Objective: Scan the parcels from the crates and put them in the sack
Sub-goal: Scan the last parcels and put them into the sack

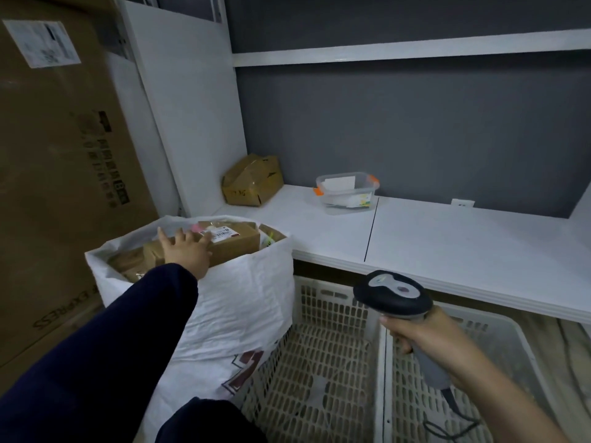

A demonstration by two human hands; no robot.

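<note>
1. Lying at the top of the sack [243,292], by the bench's [447,238] front left corner, the labelled parcel [236,243] runs left to right.
2. My left hand [187,251] rests directly on it, fingers spread flat and gripping nothing.
3. My right hand [428,340], well apart over the crates [319,362], grips the scanner [393,294].

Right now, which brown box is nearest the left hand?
The labelled box in the sack, beside the left hand; the crumpled box lies apart on the counter.

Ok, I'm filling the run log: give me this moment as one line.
left hand: rests on parcel in sack | right hand: grips scanner | crates: no parcels visible
</note>
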